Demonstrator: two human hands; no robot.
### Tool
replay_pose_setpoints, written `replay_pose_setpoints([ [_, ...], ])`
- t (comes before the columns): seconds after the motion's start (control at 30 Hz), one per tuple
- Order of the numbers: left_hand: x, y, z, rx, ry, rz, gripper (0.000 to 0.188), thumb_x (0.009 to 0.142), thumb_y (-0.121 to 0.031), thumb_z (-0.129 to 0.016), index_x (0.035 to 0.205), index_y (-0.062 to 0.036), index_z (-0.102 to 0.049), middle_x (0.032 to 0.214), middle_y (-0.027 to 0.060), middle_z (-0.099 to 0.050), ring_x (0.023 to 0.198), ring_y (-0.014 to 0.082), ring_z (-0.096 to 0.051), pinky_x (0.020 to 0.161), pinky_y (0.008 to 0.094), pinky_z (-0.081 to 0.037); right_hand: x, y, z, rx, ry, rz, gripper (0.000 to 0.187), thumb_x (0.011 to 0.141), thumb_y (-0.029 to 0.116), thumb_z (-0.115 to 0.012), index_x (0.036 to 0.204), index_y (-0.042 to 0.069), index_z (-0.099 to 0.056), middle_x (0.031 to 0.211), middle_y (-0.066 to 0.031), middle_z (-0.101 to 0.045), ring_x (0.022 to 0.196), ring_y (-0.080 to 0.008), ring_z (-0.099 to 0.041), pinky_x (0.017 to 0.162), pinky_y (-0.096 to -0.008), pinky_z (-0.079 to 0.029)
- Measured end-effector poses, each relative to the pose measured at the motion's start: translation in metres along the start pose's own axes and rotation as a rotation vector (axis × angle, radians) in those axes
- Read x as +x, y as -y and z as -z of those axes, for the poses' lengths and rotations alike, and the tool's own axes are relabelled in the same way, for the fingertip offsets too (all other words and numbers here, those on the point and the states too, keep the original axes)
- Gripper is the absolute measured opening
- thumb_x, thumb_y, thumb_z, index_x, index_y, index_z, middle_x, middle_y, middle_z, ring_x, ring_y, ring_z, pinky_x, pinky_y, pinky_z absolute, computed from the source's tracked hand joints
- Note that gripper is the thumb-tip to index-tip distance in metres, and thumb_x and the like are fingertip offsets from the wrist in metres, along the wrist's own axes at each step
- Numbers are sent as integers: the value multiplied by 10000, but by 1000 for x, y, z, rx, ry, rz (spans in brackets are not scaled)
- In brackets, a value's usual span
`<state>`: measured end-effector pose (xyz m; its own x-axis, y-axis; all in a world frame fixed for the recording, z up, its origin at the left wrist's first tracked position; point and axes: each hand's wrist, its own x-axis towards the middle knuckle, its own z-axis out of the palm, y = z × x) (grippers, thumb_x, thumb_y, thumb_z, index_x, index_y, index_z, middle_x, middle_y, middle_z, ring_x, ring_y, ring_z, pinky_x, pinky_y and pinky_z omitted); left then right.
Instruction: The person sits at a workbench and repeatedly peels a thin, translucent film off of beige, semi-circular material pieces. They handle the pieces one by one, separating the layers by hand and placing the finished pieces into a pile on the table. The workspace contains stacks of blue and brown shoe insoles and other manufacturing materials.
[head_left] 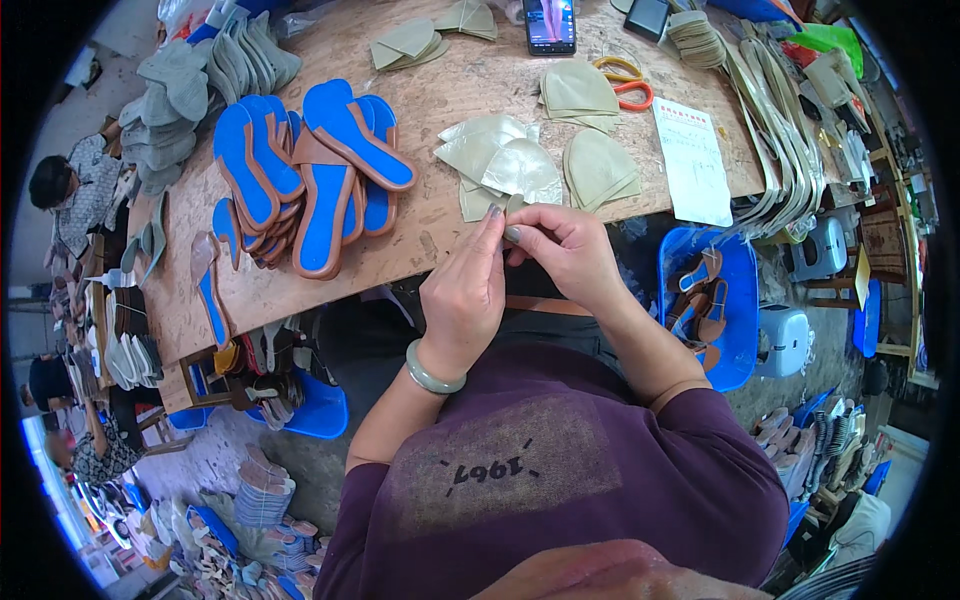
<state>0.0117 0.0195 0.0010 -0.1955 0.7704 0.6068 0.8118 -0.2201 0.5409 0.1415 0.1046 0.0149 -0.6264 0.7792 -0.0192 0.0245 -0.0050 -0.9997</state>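
Both hands meet near the frame centre, over the near edge of the wooden counter (440, 225). Right hand (570, 250): thumb and index finger appear pinched on a small pale-green piece (514, 203), which sits just below the cut sheets. Left hand (465, 285): fingers extended and close together, tips at the same piece; cannot tell whether it also grips.

Directly above the hands: overlapping glossy cut sheets (527, 172). Just right of these, a stack of pale-green rounded pieces (600, 165); a similar stack (580, 90) lies higher, near orange-and-yellow-handled scissors (632, 92). Written paper sheet (692, 165) right of the stacks; phone (550, 28) at top centre, screen lit.

Upper left of frame: overlapping pile of blue-topped, brown-edged soles (325, 215). Right of centre, below counter level: blue bin (738, 340) containing brown-and-blue footwear (712, 325).
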Motion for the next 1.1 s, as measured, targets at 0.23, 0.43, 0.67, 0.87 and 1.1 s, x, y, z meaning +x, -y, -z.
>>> replay_pose_setpoints([
  [0.23,-2,0,0,-135,48,97,312,871,0,-616,1182,24,-606,1036,176,-684,880,265,-696,733,322,-559,2,-5,3,-26,24,12,147,926,63,-595,1031,-30,-642,881,-14,-657,731,-78,-620,669,-206,-506],
  [0.43,0,-2,0,-882,38,556,192,968,-129,-576,1080,24,-605,966,58,-676,875,96,-639,735,255,-528,2,-6,-1,-282,-30,289,124,850,73,-637,934,-10,-673,765,-58,-662,666,-95,-625,593,-240,-497],
  [0.67,-3,6,2,-503,92,428,190,984,-158,-556,1064,8,-603,936,30,-655,829,43,-573,734,193,-462,-1,-4,-7,-253,-79,219,57,798,40,-644,835,-4,-641,726,-45,-633,630,-105,-574,587,-246,-458],
  [0.87,-4,7,0,-841,58,661,177,977,-146,-565,1062,7,-598,938,25,-649,836,41,-574,749,190,-463,-1,-7,-7,-285,-67,206,81,789,46,-650,851,-2,-629,745,-64,-629,642,-125,-592,595,-262,-475],
  [1.1,-6,10,-1,-905,65,645,167,965,-120,-579,1051,22,-591,945,38,-654,843,50,-589,755,191,-470,-1,-10,-6,-282,-58,262,72,793,45,-641,845,-1,-621,751,-46,-605,662,-97,-573,598,-255,-469],
])
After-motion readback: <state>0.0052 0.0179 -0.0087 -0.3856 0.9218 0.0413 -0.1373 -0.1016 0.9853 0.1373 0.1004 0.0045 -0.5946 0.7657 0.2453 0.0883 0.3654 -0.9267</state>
